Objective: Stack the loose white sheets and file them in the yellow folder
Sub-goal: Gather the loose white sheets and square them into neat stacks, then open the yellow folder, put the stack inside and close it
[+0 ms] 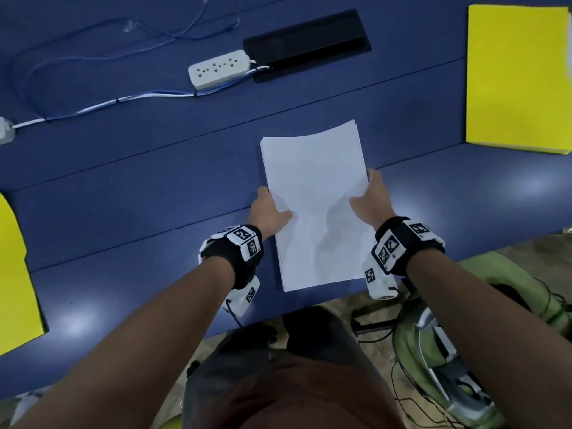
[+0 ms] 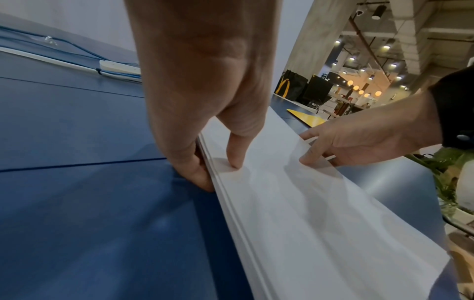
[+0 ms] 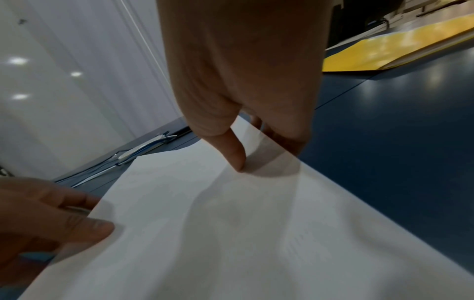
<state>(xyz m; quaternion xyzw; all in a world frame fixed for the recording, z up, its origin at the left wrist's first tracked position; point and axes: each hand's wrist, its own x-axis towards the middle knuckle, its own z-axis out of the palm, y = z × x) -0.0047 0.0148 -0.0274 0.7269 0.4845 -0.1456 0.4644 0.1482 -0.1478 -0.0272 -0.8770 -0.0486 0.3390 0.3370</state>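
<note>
Two hands on one stack of white sheets (image 1: pixel 312 193), mid-table, near the front edge. Left hand (image 1: pixel 268 212): thumb on top of the stack, fingers curled under its left edge, pinching it; the wrist view shows several sheet edges stepped, not flush. Right hand (image 1: pixel 373 196): thumb on top, fingers tucked below the right edge, pinching likewise. The far end of the stack bows upward.

Left of the stack: open blue table (image 1: pixel 123 196), then one yellow sheet (image 1: pixel 15 280) at the table's left edge. Behind the stack: one white power strip (image 1: pixel 219 69) with blue and white cables (image 1: pixel 93 105) trailing left, and one black hatch (image 1: pixel 306 44) set in the tabletop, all well apart from the paper. Right of the stack: bare tabletop, then one yellow folder (image 1: pixel 517 75) lying flat at the far right corner.

Surface: blue panels with seams, glossy, showing lamp reflections. Room: pale wall behind the table; at right, a hall with ceiling lights and dark equipment.
</note>
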